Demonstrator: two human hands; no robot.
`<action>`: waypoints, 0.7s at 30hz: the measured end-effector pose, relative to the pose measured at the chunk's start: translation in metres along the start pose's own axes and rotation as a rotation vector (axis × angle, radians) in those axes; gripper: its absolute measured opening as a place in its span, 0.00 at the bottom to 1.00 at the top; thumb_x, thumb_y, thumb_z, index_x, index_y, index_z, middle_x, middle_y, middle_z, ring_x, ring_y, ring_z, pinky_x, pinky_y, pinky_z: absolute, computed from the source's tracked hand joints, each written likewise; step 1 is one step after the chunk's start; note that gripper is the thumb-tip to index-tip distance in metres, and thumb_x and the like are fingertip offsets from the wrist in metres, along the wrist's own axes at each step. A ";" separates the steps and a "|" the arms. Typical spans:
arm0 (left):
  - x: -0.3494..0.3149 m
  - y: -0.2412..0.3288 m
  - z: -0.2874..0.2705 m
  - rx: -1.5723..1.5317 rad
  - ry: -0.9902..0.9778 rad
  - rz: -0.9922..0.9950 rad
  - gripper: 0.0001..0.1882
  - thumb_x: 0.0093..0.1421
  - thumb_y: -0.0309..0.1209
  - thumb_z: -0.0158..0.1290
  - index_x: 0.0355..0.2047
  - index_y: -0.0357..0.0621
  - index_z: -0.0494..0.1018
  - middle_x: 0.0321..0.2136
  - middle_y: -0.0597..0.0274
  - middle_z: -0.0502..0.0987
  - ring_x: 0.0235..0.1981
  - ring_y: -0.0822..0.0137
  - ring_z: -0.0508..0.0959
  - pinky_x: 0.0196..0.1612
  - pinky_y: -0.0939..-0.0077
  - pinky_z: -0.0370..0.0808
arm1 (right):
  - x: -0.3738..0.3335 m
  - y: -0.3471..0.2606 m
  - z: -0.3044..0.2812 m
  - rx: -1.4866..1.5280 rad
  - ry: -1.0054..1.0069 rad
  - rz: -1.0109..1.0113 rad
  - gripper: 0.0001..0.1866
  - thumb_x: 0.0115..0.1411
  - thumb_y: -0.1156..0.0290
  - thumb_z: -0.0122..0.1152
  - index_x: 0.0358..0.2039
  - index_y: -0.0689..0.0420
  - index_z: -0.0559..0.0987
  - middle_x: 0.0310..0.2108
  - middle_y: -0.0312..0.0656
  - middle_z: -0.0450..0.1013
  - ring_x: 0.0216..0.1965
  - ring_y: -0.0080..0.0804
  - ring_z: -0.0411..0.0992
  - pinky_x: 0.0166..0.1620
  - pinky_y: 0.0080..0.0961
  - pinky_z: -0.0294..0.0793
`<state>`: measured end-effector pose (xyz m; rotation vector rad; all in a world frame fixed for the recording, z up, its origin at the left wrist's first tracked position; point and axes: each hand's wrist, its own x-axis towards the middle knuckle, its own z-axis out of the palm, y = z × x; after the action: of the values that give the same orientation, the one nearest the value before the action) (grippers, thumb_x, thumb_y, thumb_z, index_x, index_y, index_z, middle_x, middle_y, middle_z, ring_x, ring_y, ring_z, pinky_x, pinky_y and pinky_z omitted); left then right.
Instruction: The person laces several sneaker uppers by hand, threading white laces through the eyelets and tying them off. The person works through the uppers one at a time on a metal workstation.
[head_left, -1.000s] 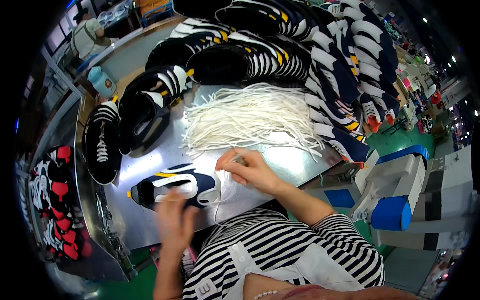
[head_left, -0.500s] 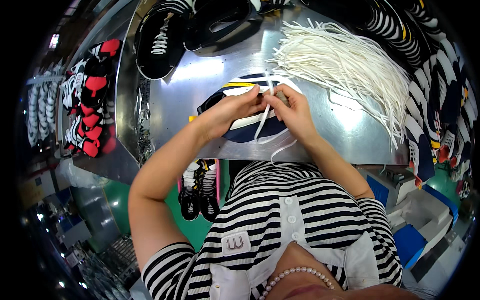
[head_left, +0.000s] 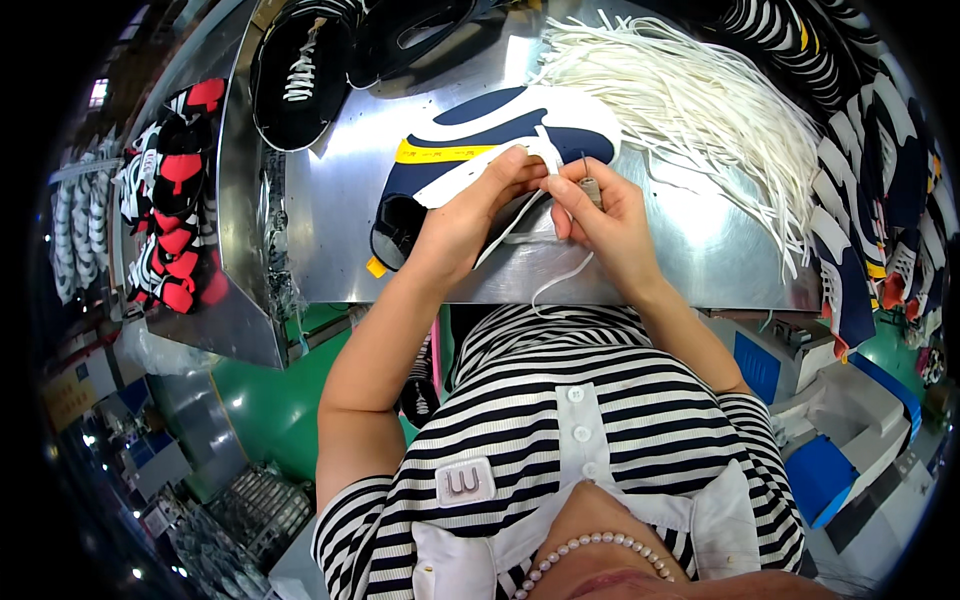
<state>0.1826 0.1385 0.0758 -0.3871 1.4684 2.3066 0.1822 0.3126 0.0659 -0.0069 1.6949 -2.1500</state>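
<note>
A navy shoe upper (head_left: pixel 480 110) with white trim and a yellow strip lies on its side on the metal table. My left hand (head_left: pixel 478 205) grips its white eyelet edge, thumb on top and fingers tucked beneath. A white shoelace (head_left: pixel 555 163) passes through that edge, with a loose end hanging toward me. My right hand (head_left: pixel 612 222) is closed beside it, thumb and index finger pinching the lace close to my left fingertips. Within the right hand sits a hook-like tool (head_left: pixel 592 188) with a beige wrapped handle and a thin dark tip. The fingers partly hide the tool.
A heap of white shoelaces (head_left: pixel 680 110) covers the table's right side. Black shoes, one a laced shoe (head_left: pixel 305 75), stand at the far left. More navy uppers (head_left: pixel 845 285) hang along the right edge. Red-and-black shoe parts (head_left: pixel 180 200) are stacked left of the table.
The shoe upper has turned onto its side, now showing its navy and yellow side. My left hand and forearm have shifted right; my right hand has moved slightly right.
</note>
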 end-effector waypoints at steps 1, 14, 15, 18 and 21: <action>0.000 -0.003 0.001 0.012 -0.014 0.042 0.25 0.66 0.41 0.53 0.51 0.28 0.70 0.48 0.48 0.75 0.52 0.60 0.74 0.60 0.69 0.68 | 0.000 0.000 -0.001 -0.031 -0.016 0.007 0.08 0.64 0.66 0.58 0.32 0.58 0.78 0.16 0.29 0.70 0.18 0.11 0.61 0.22 0.11 0.56; -0.013 -0.016 0.002 0.235 0.112 0.223 0.12 0.63 0.32 0.58 0.39 0.34 0.79 0.35 0.64 0.81 0.35 0.76 0.78 0.40 0.82 0.74 | -0.024 -0.019 -0.005 -0.352 0.007 -0.083 0.09 0.63 0.70 0.60 0.38 0.62 0.75 0.23 0.38 0.75 0.23 0.19 0.70 0.28 0.19 0.68; -0.015 -0.016 0.002 0.275 0.124 0.242 0.12 0.63 0.32 0.58 0.40 0.35 0.79 0.35 0.64 0.81 0.35 0.77 0.78 0.40 0.83 0.74 | -0.025 -0.021 -0.006 -0.372 0.047 -0.127 0.09 0.63 0.71 0.60 0.38 0.62 0.74 0.25 0.39 0.76 0.24 0.21 0.71 0.29 0.19 0.69; -0.020 -0.018 -0.002 0.391 0.131 0.231 0.14 0.63 0.32 0.58 0.45 0.34 0.78 0.38 0.64 0.81 0.37 0.77 0.79 0.41 0.82 0.74 | -0.022 -0.027 -0.011 -0.552 0.016 -0.320 0.08 0.62 0.72 0.60 0.40 0.62 0.76 0.29 0.45 0.78 0.28 0.29 0.78 0.32 0.22 0.74; -0.023 -0.018 0.001 0.477 0.098 0.297 0.14 0.64 0.31 0.57 0.45 0.34 0.78 0.39 0.63 0.81 0.38 0.76 0.79 0.42 0.82 0.74 | -0.017 -0.029 -0.014 -0.653 -0.016 -0.353 0.08 0.60 0.72 0.62 0.39 0.60 0.79 0.27 0.46 0.78 0.26 0.33 0.77 0.30 0.23 0.74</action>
<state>0.2107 0.1425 0.0715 -0.1525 2.1788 2.0643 0.1860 0.3359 0.0932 -0.5362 2.4502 -1.6912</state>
